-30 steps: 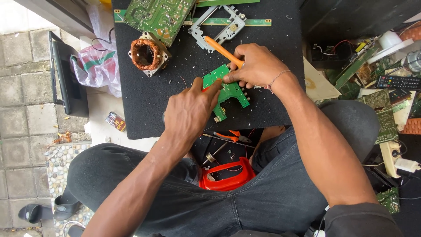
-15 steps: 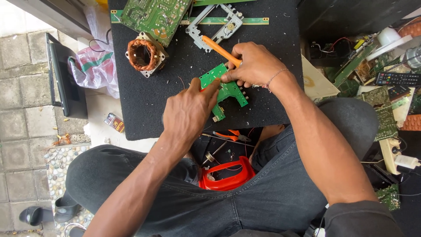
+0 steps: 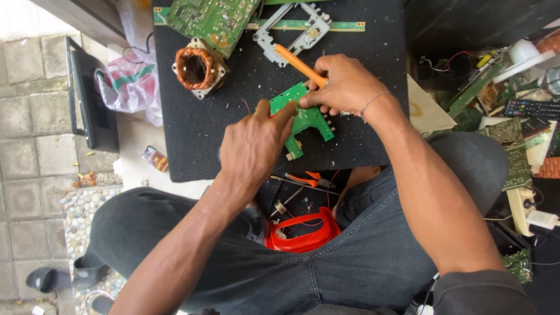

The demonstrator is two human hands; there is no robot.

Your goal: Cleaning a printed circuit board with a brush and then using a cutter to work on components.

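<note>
A small green circuit board [image 3: 306, 119] lies on a black work mat [image 3: 233, 122]. My left hand [image 3: 254, 146] presses its fingertips on the board's left edge and holds it down. My right hand [image 3: 344, 84] grips an orange-handled tool [image 3: 297, 63], whose handle sticks up to the left; its tip is hidden under my fingers at the board's upper edge.
On the mat's far side lie a copper motor coil [image 3: 195, 67], a large green circuit board [image 3: 213, 20] and a grey metal bracket [image 3: 297, 32]. A red container [image 3: 300, 236] and orange pliers [image 3: 306, 178] sit between my legs. Boards and a remote control [image 3: 534, 108] clutter the right.
Both hands stay on the small green board; my right hand and the orange tool shifted only slightly.
</note>
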